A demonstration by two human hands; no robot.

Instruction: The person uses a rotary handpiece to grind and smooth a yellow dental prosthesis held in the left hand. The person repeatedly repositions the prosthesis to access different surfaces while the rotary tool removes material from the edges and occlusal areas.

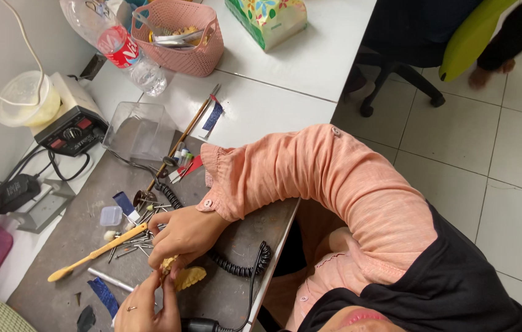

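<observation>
Two bare hands, left hand [147,307], right hand [184,237], pinching ridged yellow dental cast [187,278]

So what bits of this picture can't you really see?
Head view:
- Small yellow ridged piece: partly covered by the right hand.
- Left hand: cut off by the bottom edge.
- Pink woven basket: contents too jumbled to tell.
- Thin metal bits on the grey mat: too small.

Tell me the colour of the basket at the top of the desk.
The basket is pink, a woven-look plastic; the head view shows it clearly.
</observation>
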